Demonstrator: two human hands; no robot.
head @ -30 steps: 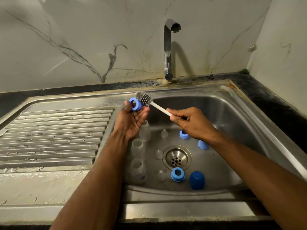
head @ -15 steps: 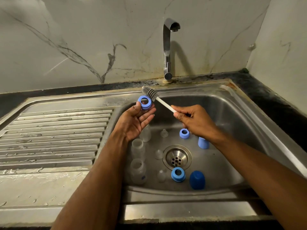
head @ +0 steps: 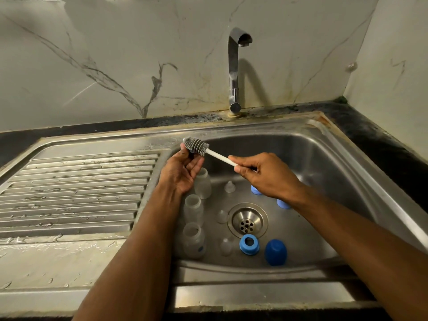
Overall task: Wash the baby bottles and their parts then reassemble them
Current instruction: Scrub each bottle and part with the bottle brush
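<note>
A: Nearest me in the sink [head: 347, 158], what's lying there?

B: I see a dark blue cap [head: 275, 252] and a blue collar ring [head: 249, 244] by the front wall, three clear bottles [head: 193, 239] in a row along the left side, clear teats [head: 221, 216] around the drain [head: 247, 220], and two more blue pieces half hidden under my right arm.

A: And the hands?

B: My right hand [head: 266, 176] has its fingers curled round the white handle of the brush [head: 196, 147]. My left hand [head: 183, 170] is palm up, fingers bent round something dark under the bristles. A second ago I could see a blue ring there; now the brush head has swung over it and hides it.

A: Meaning?

B: I judge the ring is being scrubbed. Everything else waits, and the tap [head: 234, 72] behind shows no water running.
</note>
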